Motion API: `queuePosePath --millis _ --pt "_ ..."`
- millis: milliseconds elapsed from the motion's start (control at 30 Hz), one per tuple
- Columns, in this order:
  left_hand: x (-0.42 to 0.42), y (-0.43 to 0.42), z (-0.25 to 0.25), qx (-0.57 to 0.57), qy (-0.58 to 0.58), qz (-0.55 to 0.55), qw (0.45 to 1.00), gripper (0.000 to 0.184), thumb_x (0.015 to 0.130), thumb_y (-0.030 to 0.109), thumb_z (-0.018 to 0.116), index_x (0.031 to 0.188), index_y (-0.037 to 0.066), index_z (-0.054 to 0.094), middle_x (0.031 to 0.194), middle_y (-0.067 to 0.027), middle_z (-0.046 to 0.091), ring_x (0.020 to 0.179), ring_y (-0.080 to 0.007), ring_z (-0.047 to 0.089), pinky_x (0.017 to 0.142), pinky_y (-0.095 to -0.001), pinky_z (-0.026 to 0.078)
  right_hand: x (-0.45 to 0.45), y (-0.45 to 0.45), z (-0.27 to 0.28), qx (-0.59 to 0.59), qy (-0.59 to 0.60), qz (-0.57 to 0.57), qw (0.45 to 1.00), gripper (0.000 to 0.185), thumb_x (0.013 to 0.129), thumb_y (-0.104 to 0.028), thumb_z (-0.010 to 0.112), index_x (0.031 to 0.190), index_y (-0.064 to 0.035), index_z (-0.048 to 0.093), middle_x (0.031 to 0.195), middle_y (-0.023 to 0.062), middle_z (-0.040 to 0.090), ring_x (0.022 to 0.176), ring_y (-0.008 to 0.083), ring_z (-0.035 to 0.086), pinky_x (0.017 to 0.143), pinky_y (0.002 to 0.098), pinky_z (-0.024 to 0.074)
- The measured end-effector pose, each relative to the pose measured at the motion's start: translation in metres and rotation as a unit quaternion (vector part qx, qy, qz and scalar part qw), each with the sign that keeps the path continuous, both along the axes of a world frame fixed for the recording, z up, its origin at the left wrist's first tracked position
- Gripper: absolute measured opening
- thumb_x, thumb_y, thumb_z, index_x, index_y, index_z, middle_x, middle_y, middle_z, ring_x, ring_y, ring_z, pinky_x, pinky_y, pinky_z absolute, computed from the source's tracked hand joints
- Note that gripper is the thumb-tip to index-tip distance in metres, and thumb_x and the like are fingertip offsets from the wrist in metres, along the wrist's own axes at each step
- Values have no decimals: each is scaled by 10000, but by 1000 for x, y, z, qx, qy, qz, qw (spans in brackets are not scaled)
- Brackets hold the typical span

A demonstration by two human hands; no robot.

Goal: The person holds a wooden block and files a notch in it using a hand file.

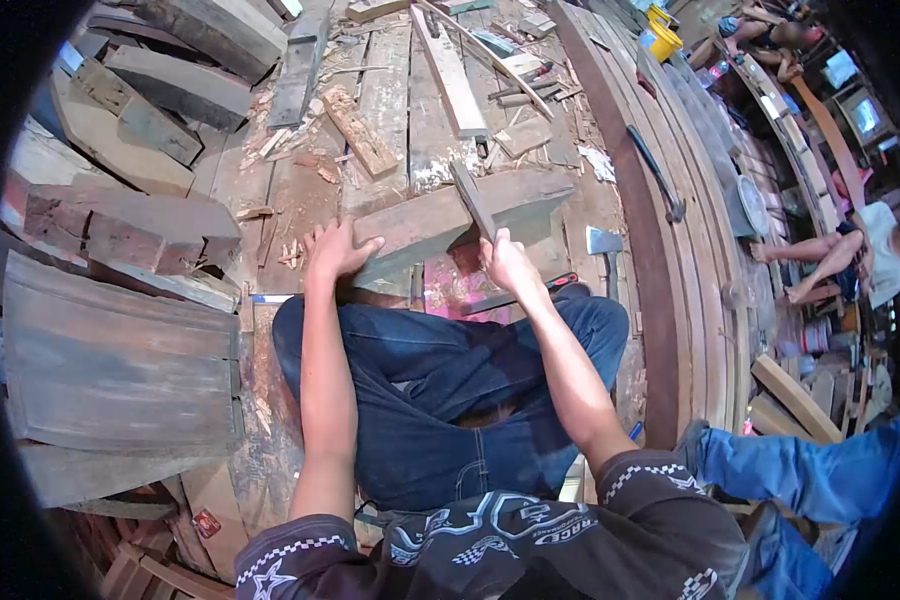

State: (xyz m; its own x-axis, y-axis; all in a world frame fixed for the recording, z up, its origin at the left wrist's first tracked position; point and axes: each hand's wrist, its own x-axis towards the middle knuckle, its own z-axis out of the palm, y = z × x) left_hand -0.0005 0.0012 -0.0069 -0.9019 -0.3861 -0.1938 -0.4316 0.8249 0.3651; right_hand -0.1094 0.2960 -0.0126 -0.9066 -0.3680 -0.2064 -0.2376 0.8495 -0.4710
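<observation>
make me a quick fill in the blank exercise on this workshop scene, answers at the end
1. One hand touches the wooden beam, while the ____ hand grips a flat bar.
2. The person's jeans are ____ in colour.
3. The bucket at the upper right is ____.
4. Each dark sleeve bears a checkered band and a white ____.

Missing words: right; blue; yellow; star

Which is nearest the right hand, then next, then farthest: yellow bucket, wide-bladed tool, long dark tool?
1. Wide-bladed tool: just right of the right hand.
2. Long dark tool: farther right and ahead.
3. Yellow bucket: far ahead, near the picture's top.
</observation>
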Motion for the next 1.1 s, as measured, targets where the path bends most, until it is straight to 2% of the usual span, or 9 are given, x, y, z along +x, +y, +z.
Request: queuePosePath --millis 100,200,467,567,667,733,767,867,1100 --pt "-2 0 -3 3 -1 -2 1000 840 780 667 659 1330 42 551 1311 -254 567 1249 -438 491 1062 -568 299 27 15 20 25 0 -1 1000 450 1005 -350 490 1109 87 457 914 414 622 942 561 622 825 600 498" --pt "-1 0 -1 6 -7 -1 1000 839 781 666 659 1327 37 553 1311 -249 569 1251 -437 489 1062 -566 299 49 35 15 8 -25 7 1000 437 1004 -337 495 1119 82 447 897 415 622 938 560 624 822 599 496" --pt "0 0 -2 6 4 2 1000 832 784 659 662 1307 20 555 1322 -252 560 1259 -434 482 1064 -563 298 9 0 -9 9 3 6 1000 455 1007 -358 485 1132 77 445 906 392 636 908 565 626 801 601 504" --pt "-2 -1 -3 9 -22 -2 1000 883 788 683 647 1424 91 494 1392 -225 528 1288 -449 458 1088 -582 281 21 4 1 3 -13 6 1000 455 1004 -349 488 1125 88 449 881 394 634 903 562 628 798 596 508" --pt "-3 -2 -2 2 -36 -3 999 886 789 692 639 1429 98 490 1396 -224 525 1291 -448 456 1091 -585 279 56 20 11 -12 -21 -4 1000 444 1002 -338 492 1127 85 442 876 396 632 902 554 631 790 603 505" --pt "-1 0 -1 8 -20 0 1000 853 789 667 655 1361 47 523 1360 -248 538 1278 -440 465 1080 -563 287 72 31 9 -5 -28 -12 1000 434 1001 -334 495 1133 76 438 874 391 635 891 553 632 786 605 504" --pt "-1 1 -1 10 -11 2 1000 839 790 655 663 1326 22 540 1341 -261 544 1272 -435 469 1075 -552 292 71 31 2 2 -11 -15 1000 414 1002 -330 496 1137 57 435 870 381 640 857 552 636 780 606 504" --pt "-1 2 -4 -4 -10 5 1000 852 797 657 653 1352 24 526 1363 -260 533 1295 -448 453 1095 -557 275 58 18 2 -16 22 -2 1000 402 1002 -325 498 1140 47 437 875 372 646 832 555 636 771 602 509" --pt "-4 2 1 -5 -36 2 999 907 795 677 645 1439 63 469 1402 -244 517 1326 -449 435 1118 -570 263 22 -11 13 -32 -32 -5 999 411 1007 -322 493 1067 82 449 833 393 626 865 547 642 769 608 512"
